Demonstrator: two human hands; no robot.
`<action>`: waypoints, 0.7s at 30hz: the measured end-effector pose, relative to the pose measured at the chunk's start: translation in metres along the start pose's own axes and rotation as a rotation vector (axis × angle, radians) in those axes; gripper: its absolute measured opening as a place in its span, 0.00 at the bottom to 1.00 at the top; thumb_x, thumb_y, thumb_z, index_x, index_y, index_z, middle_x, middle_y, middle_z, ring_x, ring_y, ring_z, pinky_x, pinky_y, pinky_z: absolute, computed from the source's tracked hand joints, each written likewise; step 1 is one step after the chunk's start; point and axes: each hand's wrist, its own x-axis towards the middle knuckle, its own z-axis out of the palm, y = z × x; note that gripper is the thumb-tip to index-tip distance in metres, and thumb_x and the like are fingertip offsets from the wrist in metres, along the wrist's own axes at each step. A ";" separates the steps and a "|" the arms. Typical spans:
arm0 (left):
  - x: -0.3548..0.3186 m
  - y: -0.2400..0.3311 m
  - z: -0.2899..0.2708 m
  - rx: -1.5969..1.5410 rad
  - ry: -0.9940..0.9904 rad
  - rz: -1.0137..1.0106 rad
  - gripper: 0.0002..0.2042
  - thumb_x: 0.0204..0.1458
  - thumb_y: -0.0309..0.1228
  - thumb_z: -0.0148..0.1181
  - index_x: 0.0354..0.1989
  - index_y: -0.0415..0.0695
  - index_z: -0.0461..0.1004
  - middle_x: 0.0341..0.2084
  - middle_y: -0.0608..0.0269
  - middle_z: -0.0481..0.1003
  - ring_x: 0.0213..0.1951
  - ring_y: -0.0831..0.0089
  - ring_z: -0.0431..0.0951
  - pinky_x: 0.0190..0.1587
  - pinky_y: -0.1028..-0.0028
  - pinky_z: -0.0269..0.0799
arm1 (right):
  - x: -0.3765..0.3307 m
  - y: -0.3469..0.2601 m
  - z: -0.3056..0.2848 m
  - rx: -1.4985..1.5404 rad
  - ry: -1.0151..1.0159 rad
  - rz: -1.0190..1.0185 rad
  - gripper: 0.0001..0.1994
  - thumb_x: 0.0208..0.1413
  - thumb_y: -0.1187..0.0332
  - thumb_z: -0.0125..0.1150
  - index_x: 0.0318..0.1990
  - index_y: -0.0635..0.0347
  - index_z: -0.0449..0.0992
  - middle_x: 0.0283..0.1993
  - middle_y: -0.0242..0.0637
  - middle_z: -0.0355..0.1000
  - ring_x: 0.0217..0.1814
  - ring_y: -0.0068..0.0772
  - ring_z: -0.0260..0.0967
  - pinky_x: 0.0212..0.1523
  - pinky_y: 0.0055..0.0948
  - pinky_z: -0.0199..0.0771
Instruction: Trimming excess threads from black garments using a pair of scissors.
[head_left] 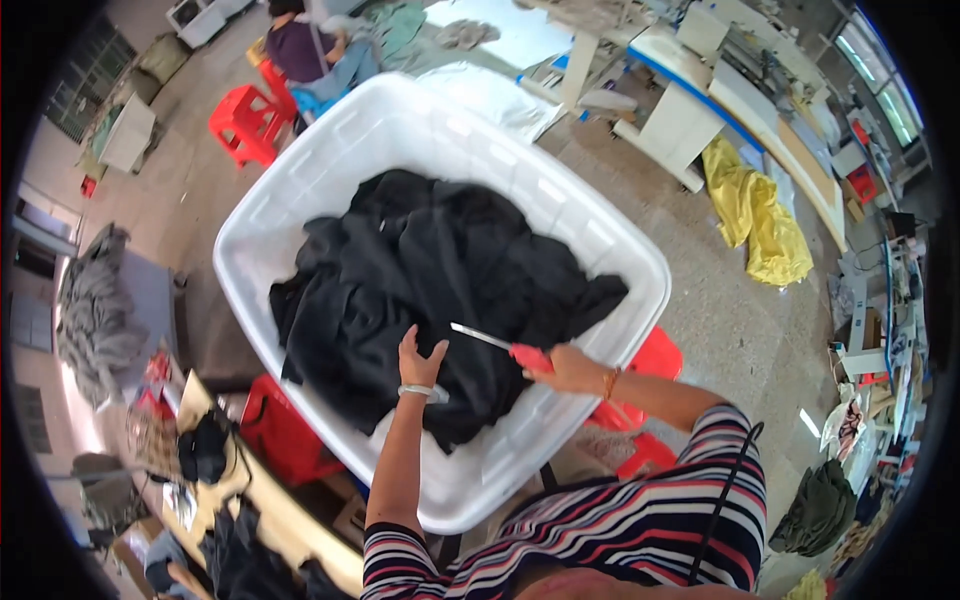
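Note:
My right hand grips a red-handled tool with a long, narrow metal blade. Its tip points left over the dark fabric; whether it is a knife or closed scissors I cannot tell. My left hand is open over the black cloth, thumb and fingers apart, near the blade's tip. It appears to hold nothing; whether it touches the cloth is unclear. The heap of black fabric pieces lies crumpled inside a large white plastic tub, in front of my body.
Red plastic stools stand beyond the tub and at its right side. A person in purple sits at the far left. Worktables fill the far right, with yellow cloth beside them. A wooden bench is at the near left.

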 end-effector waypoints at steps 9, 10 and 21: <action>0.084 -0.011 0.094 0.037 0.023 -0.492 0.29 0.48 0.40 0.69 0.56 0.36 0.71 0.47 0.42 0.77 0.49 0.46 0.77 0.53 0.59 0.71 | -0.017 0.054 -0.045 0.194 -0.035 0.304 0.31 0.52 0.37 0.60 0.21 0.61 0.79 0.16 0.38 0.73 0.22 0.38 0.76 0.31 0.35 0.76; 0.082 -0.015 0.089 0.056 0.015 -0.515 0.29 0.48 0.40 0.69 0.56 0.36 0.71 0.47 0.42 0.77 0.49 0.46 0.77 0.53 0.59 0.71 | -0.013 0.056 -0.046 0.209 -0.031 0.301 0.30 0.52 0.38 0.61 0.21 0.61 0.79 0.16 0.37 0.73 0.22 0.37 0.76 0.30 0.35 0.76; -0.010 0.033 -0.173 -1.192 0.224 -0.301 0.19 0.60 0.27 0.55 0.59 0.35 0.67 0.53 0.51 0.74 0.53 0.62 0.76 0.59 0.68 0.69 | 0.033 0.010 -0.034 0.588 0.001 0.419 0.21 0.57 0.53 0.65 0.28 0.68 0.78 0.19 0.36 0.74 0.14 0.21 0.67 0.17 0.21 0.67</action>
